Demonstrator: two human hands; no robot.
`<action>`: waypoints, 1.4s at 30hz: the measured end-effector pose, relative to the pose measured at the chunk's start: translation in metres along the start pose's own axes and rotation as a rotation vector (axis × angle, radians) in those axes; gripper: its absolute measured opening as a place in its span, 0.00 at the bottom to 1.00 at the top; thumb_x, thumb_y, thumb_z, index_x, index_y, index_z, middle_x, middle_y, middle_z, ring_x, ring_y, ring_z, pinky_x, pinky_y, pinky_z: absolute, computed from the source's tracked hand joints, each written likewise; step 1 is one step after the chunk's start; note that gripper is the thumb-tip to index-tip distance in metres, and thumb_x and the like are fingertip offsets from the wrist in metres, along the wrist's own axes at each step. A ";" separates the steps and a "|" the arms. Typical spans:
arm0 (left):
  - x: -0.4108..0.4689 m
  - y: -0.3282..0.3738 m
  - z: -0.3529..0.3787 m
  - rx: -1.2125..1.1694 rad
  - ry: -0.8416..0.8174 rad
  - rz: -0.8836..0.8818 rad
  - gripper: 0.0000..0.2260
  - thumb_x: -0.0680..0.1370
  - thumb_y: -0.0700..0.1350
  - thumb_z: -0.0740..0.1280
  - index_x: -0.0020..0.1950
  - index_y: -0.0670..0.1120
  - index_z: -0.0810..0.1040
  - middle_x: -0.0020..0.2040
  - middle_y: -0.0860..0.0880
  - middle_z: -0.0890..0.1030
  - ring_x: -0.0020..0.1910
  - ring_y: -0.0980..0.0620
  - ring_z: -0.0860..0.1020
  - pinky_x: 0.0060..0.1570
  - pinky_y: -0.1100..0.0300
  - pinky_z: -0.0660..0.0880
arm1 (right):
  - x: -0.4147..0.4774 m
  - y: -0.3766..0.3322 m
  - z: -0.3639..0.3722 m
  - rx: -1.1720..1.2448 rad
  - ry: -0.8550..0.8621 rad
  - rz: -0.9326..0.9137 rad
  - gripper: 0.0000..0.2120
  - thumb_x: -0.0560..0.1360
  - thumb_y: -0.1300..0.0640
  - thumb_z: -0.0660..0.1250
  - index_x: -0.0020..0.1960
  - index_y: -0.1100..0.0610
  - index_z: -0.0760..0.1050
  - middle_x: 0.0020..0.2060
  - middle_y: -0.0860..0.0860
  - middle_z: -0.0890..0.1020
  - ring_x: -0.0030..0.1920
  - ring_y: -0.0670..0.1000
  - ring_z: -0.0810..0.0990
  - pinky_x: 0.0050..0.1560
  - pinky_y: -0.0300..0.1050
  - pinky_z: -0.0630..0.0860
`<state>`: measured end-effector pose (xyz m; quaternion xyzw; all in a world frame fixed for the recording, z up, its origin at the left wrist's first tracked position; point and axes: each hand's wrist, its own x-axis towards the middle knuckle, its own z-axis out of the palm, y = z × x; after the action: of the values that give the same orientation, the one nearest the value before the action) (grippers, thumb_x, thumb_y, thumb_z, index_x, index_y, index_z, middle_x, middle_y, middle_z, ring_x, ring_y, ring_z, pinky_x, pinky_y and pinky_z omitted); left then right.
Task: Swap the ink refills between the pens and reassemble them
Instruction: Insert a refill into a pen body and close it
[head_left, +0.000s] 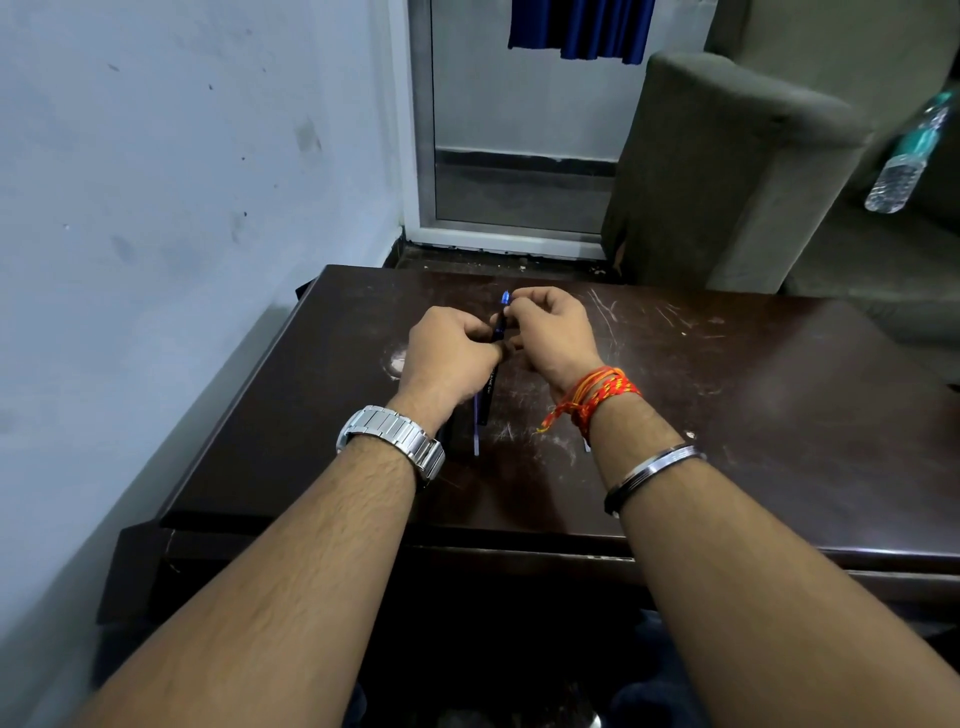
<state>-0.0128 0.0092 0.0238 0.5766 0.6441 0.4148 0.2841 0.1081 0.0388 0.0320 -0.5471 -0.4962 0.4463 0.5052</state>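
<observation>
Both my hands meet over the middle of the dark wooden table (727, 395), holding one dark blue pen (500, 326) between them. My left hand (449, 353) grips the pen's barrel from the left. My right hand (553, 332) pinches the pen's upper end, where a blue tip (505, 298) sticks out past my fingers. Below my left hand a dark pen part (487, 400) and a thin bluish refill (476, 431) lie on the table, partly hidden by my wrist. A small pale piece (587, 446) shows just beside my right wrist.
A white wall (182, 208) runs along the table's left side. Behind the table are a door frame (519, 228) and a grey-green sofa (727, 171) with a plastic water bottle (906, 156) on it. The table top is scratched.
</observation>
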 end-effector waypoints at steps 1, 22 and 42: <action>0.000 0.000 0.000 0.003 0.001 0.001 0.03 0.72 0.45 0.78 0.40 0.47 0.87 0.36 0.49 0.85 0.35 0.52 0.81 0.33 0.60 0.75 | -0.001 0.001 0.000 -0.027 0.006 -0.017 0.06 0.75 0.57 0.68 0.51 0.55 0.76 0.44 0.53 0.84 0.35 0.46 0.80 0.24 0.32 0.71; -0.001 0.002 -0.002 0.018 0.020 0.007 0.04 0.73 0.46 0.77 0.39 0.49 0.86 0.37 0.52 0.85 0.40 0.54 0.83 0.35 0.63 0.75 | 0.002 0.003 0.000 -0.018 -0.006 -0.016 0.13 0.72 0.57 0.70 0.56 0.55 0.76 0.48 0.54 0.84 0.38 0.47 0.81 0.26 0.33 0.72; -0.001 0.001 -0.001 0.050 0.007 0.019 0.06 0.73 0.46 0.75 0.37 0.47 0.86 0.33 0.48 0.84 0.36 0.50 0.83 0.31 0.62 0.73 | 0.001 0.006 -0.001 -0.133 0.018 -0.021 0.19 0.71 0.48 0.75 0.56 0.55 0.75 0.43 0.50 0.82 0.35 0.42 0.80 0.29 0.35 0.72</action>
<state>-0.0134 0.0076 0.0248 0.5880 0.6496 0.4036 0.2633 0.1096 0.0393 0.0263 -0.5782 -0.5258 0.4022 0.4770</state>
